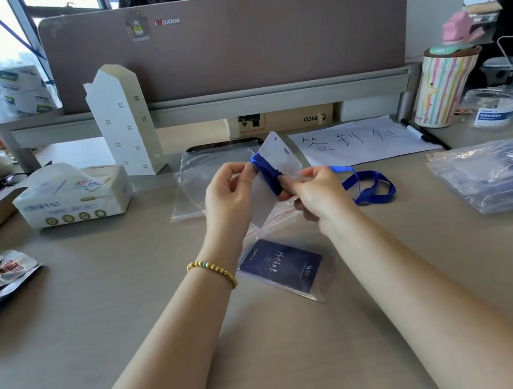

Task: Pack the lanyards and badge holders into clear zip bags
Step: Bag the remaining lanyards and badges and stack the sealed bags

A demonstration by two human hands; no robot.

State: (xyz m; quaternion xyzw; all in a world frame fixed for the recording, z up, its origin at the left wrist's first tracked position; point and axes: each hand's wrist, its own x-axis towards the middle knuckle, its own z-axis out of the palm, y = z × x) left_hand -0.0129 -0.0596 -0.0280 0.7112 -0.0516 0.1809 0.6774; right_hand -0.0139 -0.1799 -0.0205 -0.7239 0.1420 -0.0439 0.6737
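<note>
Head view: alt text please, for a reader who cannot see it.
Both hands, left hand and right hand, wind a blue lanyard around a badge holder above a desk. A bagged badge holder lies below them.

We are in an office: across the upper middle of the frame a brown fabric desk partition [256, 41] backs our grey-beige desk top [113, 303], and at the far right stands a white swivel office chair [512, 58] at another desk.
</note>
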